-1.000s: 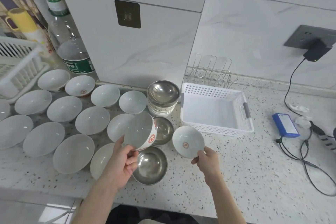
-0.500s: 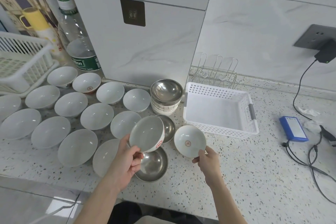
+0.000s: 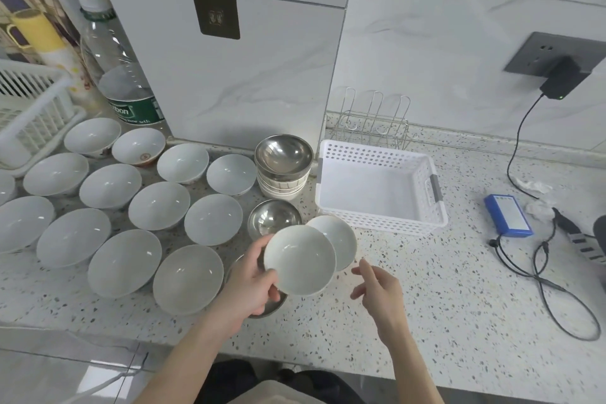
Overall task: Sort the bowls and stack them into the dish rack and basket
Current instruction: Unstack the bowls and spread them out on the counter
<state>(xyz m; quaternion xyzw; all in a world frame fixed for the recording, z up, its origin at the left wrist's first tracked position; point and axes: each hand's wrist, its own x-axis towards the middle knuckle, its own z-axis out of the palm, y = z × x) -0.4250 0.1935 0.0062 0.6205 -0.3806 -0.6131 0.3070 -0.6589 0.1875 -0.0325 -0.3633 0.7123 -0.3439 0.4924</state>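
Bowls crowded beside basket

A white bowl (image 3: 299,261) was gripped by the left hand (image 3: 252,282), overlapping a second bowl (image 3: 341,239) on the counter (image 3: 426,289). The right hand (image 3: 377,285) was held open, empty. The basket (image 3: 377,187) was flanked by steel bowls (image 3: 283,154).

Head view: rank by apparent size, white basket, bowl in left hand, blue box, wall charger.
1. white basket
2. bowl gripped by the left hand, though it's nearer the camera
3. blue box
4. wall charger, farthest away, so unsure

Bowl-crowded speckled countertop (image 3: 426,289), basket (image 3: 380,221)
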